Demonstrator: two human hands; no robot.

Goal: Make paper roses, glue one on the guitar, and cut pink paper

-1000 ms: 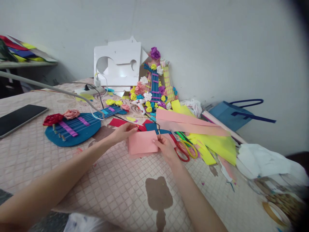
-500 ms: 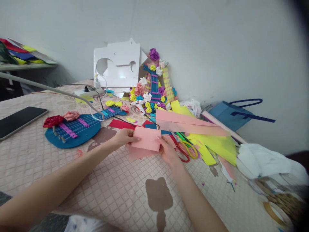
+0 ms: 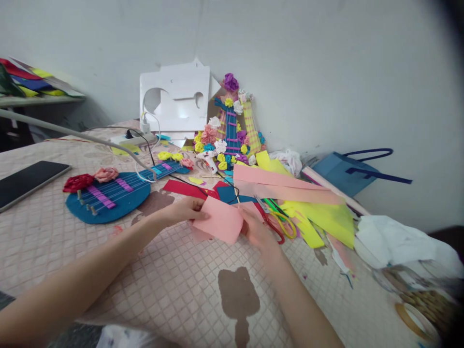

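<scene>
A pink sheet of paper (image 3: 219,219) is held between my two hands above the table, tilted with its right side lower. My left hand (image 3: 188,210) pinches its left edge, thumb on top. At the right edge my right hand (image 3: 252,224) grips it, and the paper curls a little there; some of those fingers are hidden behind it. Another pink piece lies partly covered beneath. Just beyond the hands are red paper strips (image 3: 188,188) and blue paper (image 3: 232,194). Scissors with red and yellow handles (image 3: 275,220) lie right of my right hand.
On the left lie a blue paper guitar with flowers (image 3: 112,195) and a phone (image 3: 32,181). A white glue gun (image 3: 208,159) rests behind. Pink strips (image 3: 286,183), yellow paper (image 3: 326,217), a blue bag (image 3: 344,171) and a tape roll (image 3: 415,321) are on the right.
The pink sheet has turned clockwise, its right side dropping toward me and its right edge bending. My right hand has shifted its grip slightly; my left hand still pinches the left edge.
</scene>
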